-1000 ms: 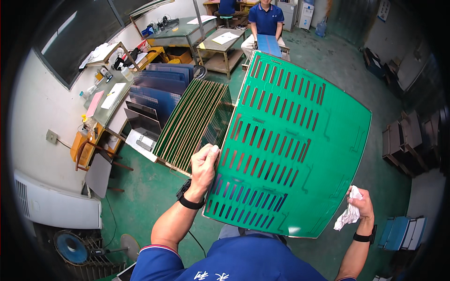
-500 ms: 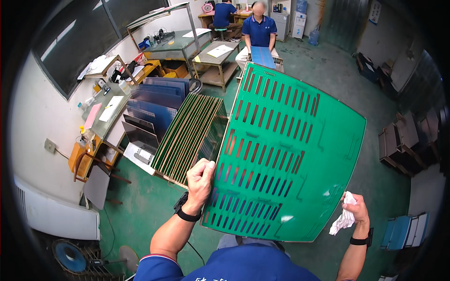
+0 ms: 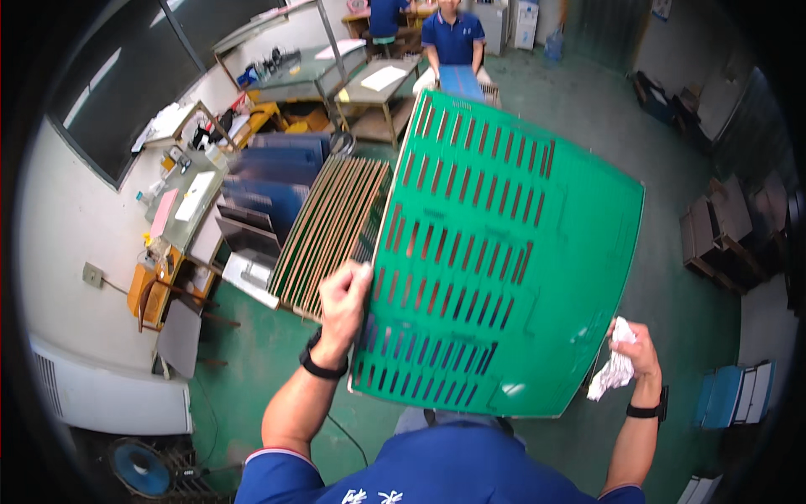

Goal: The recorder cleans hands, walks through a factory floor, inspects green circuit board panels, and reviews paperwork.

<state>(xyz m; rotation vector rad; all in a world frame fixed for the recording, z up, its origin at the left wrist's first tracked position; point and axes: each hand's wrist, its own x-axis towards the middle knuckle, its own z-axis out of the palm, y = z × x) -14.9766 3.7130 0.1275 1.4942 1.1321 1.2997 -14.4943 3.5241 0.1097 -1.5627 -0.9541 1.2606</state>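
A large green panel (image 3: 579, 252) with rows of copper-brown bars, like a printed circuit board, is held up in front of me at a tilt. My left hand (image 3: 342, 307) is closed on its left edge, thumb side up. By the lower right edge, my right hand (image 3: 645, 353) clutches a crumpled white cloth or tissue (image 3: 615, 370). Some right fingers are hidden by the cloth and the panel's edge, so I cannot tell whether that hand also grips the panel.
Beyond my left hand, several similar panels (image 3: 332, 227) stand on edge in a row, with blue sheets (image 3: 285, 181) behind them. A person (image 3: 453, 38) sits ahead with a blue board (image 3: 463, 81). A fan (image 3: 143, 468) stands at lower left; dark racks (image 3: 726, 231) are at right.
The whole view has shifted, with the room sliding upward. The panel and my left hand appear slightly higher and farther left. Both hands keep the same hold.
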